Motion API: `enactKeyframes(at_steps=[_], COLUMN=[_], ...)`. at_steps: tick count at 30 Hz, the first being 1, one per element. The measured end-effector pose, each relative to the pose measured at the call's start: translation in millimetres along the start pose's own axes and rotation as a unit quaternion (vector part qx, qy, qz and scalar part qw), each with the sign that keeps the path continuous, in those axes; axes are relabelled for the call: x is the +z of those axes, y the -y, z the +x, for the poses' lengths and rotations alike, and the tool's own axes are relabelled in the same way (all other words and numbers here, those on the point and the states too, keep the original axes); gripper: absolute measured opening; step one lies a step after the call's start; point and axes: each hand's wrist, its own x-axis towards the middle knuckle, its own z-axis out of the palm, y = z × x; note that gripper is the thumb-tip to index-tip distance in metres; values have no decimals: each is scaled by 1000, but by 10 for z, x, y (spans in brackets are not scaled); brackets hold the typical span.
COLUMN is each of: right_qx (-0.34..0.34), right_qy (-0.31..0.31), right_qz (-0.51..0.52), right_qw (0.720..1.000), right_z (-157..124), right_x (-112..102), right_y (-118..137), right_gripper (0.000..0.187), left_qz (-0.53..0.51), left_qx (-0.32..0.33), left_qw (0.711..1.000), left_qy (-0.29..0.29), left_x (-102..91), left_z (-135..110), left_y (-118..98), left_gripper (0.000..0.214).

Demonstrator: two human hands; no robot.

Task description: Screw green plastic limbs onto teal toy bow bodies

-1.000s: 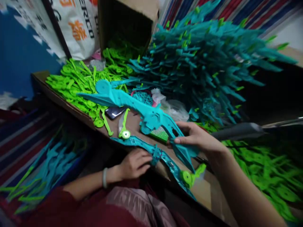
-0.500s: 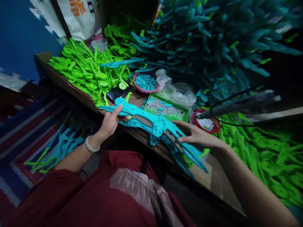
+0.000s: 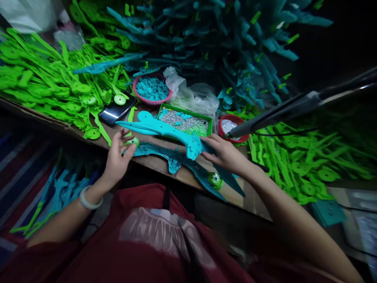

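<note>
My right hand [image 3: 225, 155] grips a turquoise bow-shaped plastic shell [image 3: 165, 127] near its middle, thumb below and fingers behind. The shell's left end reaches over the table towards my left hand [image 3: 116, 155], which is open with its fingers apart. Beside the left fingertips is a small green wheel [image 3: 134, 141] at the left end of a second, matching shell half [image 3: 156, 148]. That half lies on the table edge with its inner side up. Another green wheel [image 3: 215, 180] sits at its right end. My right hand hides part of the upper shell.
Behind the shells stand a green tray [image 3: 210, 125] of small metal parts, a pink basket [image 3: 151, 103] of turquoise pieces and a red basket [image 3: 244, 137]. A phone [image 3: 118, 110] lies by piled green arms [image 3: 59, 82]. A grey pole [image 3: 273, 110] slants in from the right.
My left hand has let go of the upper shell and opened beside the green wheel. My right hand has closed nearer the shell's middle. The view has shifted right.
</note>
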Motion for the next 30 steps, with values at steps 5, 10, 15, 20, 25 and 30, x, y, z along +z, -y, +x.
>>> enactKeyframes(at_steps=[5,10,15,20,25,30], right_qx=[-21,-59,-78,-100,-91,-87], right_qy=[2,39,61,64,73,64], right_qz=[29,24,21,-26,-40,-57], right_qw=[999,997,995,993,992,993], right_z=[-40,-75,18,158,202,190], right_x=[59,241,267,304,288,261], right_y=[-107,-93,3,123,160,172], right_gripper=[49,48,46,47,46,46], left_qz=[230,261,292,283,271,270], left_qx=[286,324,240,263,270,243], left_qw=[924,876,901,890,889,904], left_qy=[108,246,212,243,253,225], left_x=[128,181,107,115,110,55], left_z=[-633,-987,-986,-996,-1082,-1101], left_y=[61,194,287,317,355,374], left_gripper=[26,14,18,19,18,19])
